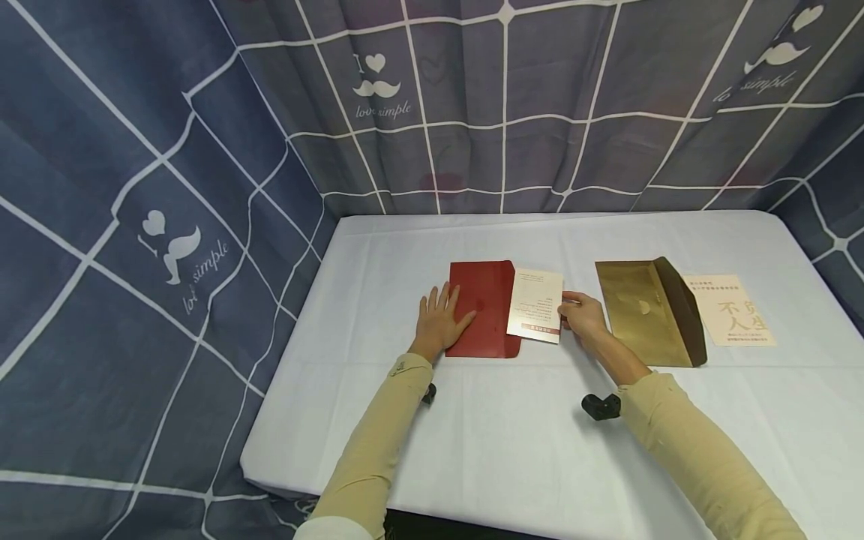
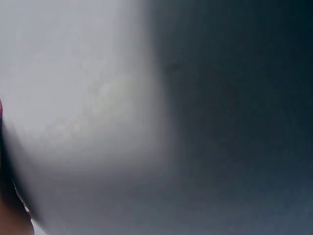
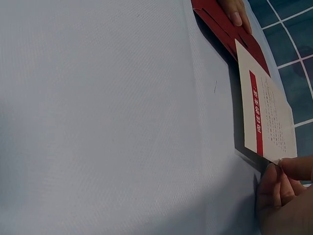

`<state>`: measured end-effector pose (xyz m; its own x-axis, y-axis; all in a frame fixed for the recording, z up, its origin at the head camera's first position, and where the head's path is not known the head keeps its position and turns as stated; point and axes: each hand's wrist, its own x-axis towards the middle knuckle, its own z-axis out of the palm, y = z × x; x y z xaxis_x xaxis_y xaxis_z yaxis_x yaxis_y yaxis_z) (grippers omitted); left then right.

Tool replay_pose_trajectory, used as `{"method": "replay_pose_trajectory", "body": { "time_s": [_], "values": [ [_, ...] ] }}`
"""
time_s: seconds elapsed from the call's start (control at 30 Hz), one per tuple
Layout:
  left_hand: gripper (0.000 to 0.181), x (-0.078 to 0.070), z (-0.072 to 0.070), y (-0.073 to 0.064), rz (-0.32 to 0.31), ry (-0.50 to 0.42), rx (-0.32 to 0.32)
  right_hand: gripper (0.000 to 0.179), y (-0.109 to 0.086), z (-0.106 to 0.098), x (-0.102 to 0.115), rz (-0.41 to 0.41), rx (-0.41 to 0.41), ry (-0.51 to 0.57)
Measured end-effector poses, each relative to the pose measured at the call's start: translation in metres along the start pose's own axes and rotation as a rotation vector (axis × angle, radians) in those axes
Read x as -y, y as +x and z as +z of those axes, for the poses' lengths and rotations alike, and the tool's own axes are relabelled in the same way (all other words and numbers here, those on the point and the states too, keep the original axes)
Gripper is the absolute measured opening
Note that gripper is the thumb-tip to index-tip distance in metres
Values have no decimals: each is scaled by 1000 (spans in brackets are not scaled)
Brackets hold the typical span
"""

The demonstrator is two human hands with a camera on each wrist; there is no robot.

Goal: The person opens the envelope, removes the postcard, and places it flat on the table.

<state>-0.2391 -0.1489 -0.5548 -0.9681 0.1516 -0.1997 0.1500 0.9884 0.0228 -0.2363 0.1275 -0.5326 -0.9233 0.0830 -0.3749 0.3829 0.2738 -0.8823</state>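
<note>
A red envelope (image 1: 481, 315) lies on the white-covered table with its flap side to the right. My left hand (image 1: 439, 321) rests on the envelope's left part, fingers spread and straight. A cream card (image 1: 535, 304) with printed text and a red strip overlaps the envelope's right edge. By its right edge my right hand (image 1: 582, 316) pinches the card between thumb and fingers. In the right wrist view the card (image 3: 264, 110) is slightly raised off the cloth, its far end over the red envelope (image 3: 230, 24). The left wrist view is too blurred to show the hand's work.
To the right lies a gold envelope (image 1: 634, 311) with its dark-lined flap unfolded. Beside it, partly under the flap, is a cream card (image 1: 736, 311) with gold lettering. Grey-blue checked curtains (image 1: 459, 90) hang behind and left of the white table (image 1: 499, 435).
</note>
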Motion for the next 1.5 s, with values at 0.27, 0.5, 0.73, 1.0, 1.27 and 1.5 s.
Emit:
{"method": "replay_pose_trajectory", "body": {
  "time_s": [0.27, 0.5, 0.73, 1.0, 1.27, 1.5],
  "values": [
    [77, 1, -1, -1, -11, -1, 11, 49, 4, -3, -2, 10, -29, -12],
    [76, 2, -1, -1, -6, -6, -2, 49, 4, -3, -2, 2, -21, -15],
    [77, 7, -1, -2, -5, -60, -10, 48, 6, -2, -3, 0, -29, -40],
    [78, 13, 2, -4, -12, -62, -30, 47, 6, -1, -2, -6, -51, -58],
    [77, 15, 4, -1, -27, -8, 8, 46, 6, -2, -2, -15, -58, -75],
    [77, 16, 6, -2, -20, -36, -22, 46, 4, -6, -1, -31, -47, -92]
  ]
}}
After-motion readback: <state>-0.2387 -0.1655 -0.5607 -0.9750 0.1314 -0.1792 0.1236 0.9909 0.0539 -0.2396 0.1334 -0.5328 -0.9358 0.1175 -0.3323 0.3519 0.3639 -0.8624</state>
